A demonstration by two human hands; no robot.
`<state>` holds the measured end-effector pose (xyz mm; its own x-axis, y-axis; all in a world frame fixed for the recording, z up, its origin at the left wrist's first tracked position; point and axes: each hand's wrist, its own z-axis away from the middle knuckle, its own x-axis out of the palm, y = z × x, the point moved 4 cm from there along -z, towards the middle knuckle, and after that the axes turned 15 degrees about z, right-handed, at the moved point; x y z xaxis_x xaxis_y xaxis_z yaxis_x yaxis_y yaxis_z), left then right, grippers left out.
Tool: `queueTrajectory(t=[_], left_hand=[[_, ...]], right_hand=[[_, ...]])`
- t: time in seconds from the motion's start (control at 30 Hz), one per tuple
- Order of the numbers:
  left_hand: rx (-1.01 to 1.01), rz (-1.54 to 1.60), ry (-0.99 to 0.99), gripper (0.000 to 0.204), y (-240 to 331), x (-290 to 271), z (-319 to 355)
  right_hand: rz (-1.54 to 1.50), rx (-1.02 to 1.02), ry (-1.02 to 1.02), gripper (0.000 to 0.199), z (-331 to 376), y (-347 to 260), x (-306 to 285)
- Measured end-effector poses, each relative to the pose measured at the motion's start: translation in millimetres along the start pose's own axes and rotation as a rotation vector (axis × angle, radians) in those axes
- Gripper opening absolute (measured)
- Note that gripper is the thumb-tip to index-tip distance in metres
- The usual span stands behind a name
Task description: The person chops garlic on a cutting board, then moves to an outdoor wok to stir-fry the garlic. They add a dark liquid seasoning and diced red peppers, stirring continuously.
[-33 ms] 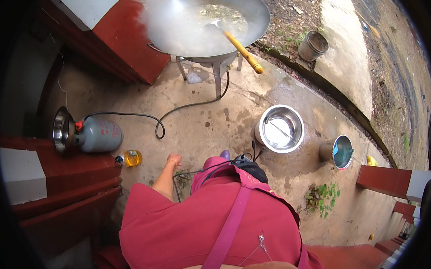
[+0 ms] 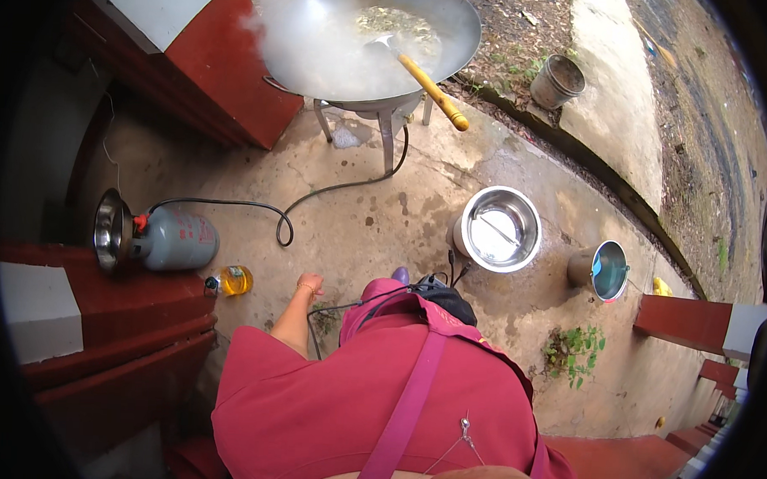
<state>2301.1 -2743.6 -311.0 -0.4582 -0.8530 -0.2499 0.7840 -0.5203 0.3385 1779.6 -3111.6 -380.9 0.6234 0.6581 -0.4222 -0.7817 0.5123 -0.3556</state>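
Here on the damp concrete floor (image 2: 342, 225), a shiny steel pot (image 2: 461, 238) stands, and just to its right sits a bucket (image 2: 580, 268), blue-green inside! Below that, a leafy green plant (image 2: 575, 352) spreads over the ground; something yellow (image 2: 661, 287), too small to tell, lies beside a red-and-white pillar (image 2: 685, 324). Up top, a grimy pail (image 2: 547, 91) near the kerb, gravel (image 2: 699, 158) beyond. And far left, a steel bowl (image 2: 104, 230) gleams!

There are one wok (image 2: 452, 35), one cylinder (image 2: 181, 241), one bottle (image 2: 234, 281), one pot (image 2: 462, 240) and two buckets (image 2: 549, 92).
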Motion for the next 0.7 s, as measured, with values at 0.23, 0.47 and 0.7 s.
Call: queueTrajectory(t=[0.23, 0.47, 0.7], left_hand=[[0.013, 0.078, -0.016, 0.024, -18.1, -3.5, 11.3], [-0.069, 0.035, -0.002, 0.026, -28.9, -2.0, 3.1], [-0.035, -0.015, -0.017, 0.031, -12.4, 1.1, -4.2]], right_hand=[[0.3, -0.158, 0.034, 0.014, -22.3, 36.8, -5.2], [1.059, -0.532, 0.165, 0.014, -26.2, 49.4, 0.2], [1.362, -0.662, 0.139, 0.009, -19.6, 29.6, 15.8]])
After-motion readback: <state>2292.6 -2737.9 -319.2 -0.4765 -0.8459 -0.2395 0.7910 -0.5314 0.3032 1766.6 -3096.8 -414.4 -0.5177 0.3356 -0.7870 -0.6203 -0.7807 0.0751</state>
